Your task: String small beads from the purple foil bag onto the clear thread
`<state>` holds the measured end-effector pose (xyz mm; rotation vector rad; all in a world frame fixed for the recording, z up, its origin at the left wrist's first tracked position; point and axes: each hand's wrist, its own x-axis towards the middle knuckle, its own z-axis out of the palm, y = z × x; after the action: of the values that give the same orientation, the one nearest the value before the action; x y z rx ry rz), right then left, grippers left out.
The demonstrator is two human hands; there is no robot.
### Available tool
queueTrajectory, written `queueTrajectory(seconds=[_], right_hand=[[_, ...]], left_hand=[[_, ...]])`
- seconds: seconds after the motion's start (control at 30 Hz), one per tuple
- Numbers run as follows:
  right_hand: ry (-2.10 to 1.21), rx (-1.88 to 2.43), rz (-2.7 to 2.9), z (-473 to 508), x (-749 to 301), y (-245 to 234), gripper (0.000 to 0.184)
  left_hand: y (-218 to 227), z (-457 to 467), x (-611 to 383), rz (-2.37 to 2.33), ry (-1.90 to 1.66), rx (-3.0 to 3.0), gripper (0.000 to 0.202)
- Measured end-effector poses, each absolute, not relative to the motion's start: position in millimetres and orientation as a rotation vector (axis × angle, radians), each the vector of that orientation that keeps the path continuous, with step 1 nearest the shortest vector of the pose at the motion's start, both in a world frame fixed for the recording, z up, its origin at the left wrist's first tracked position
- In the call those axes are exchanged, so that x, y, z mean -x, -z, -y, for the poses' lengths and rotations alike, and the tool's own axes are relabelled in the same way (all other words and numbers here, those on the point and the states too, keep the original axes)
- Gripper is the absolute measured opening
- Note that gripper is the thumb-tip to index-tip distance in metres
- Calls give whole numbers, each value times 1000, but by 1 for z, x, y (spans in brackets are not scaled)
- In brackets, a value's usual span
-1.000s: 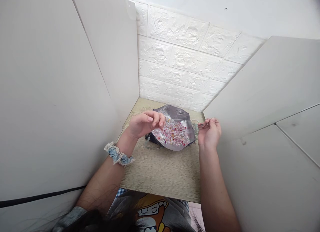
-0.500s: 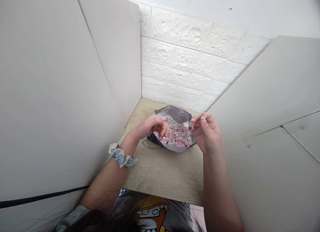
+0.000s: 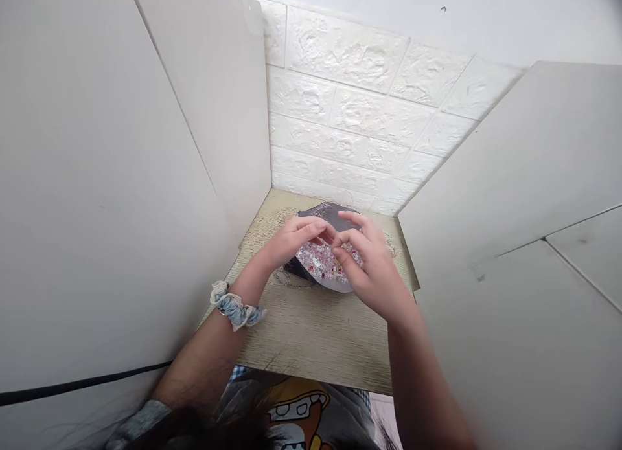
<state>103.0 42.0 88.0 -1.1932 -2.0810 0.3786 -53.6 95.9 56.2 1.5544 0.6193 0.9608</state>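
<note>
An unfolded bag (image 3: 335, 285) with a silvery lining lies on the table, holding a heap of small pink, white, red and yellow beads (image 3: 315, 261). Over the beads, my left hand (image 3: 291, 239) is bent, its thumb and fingers drawn together; whatever they hold is hidden. My right hand (image 3: 372, 269) pinches thumb and forefinger close to the left fingertips, with its other fingers partly raised. A thin strand showed in this pinch a moment ago; now it is too fine or hidden to make out.
Beneath the bag is a wood-grain tabletop (image 3: 311, 333). Pale beaded strings (image 3: 287, 280) lie at the bag's left and right sides. White panels (image 3: 233, 113) rise on both sides, and a white brick-patterned wall (image 3: 350, 113) stands behind. A blue scrunchie (image 3: 238, 307) circles my left wrist.
My right hand has moved left and turned inward, from the bag's right side to meet my left fingertips above the beads. My left hand has shifted only slightly, its fingers straighter.
</note>
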Motion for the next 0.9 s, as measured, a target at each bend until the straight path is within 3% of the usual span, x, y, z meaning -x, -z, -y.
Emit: queueTrajectory(seconds=[0.2, 0.9], right_hand=[[-189, 1273, 2072, -50, -98, -80, 13], [-235, 1268, 1956, -52, -110, -78, 8]], left_hand=[[-55, -95, 53, -508, -797, -1444, 27], [-57, -95, 53, -685, -678, -1574, 35]])
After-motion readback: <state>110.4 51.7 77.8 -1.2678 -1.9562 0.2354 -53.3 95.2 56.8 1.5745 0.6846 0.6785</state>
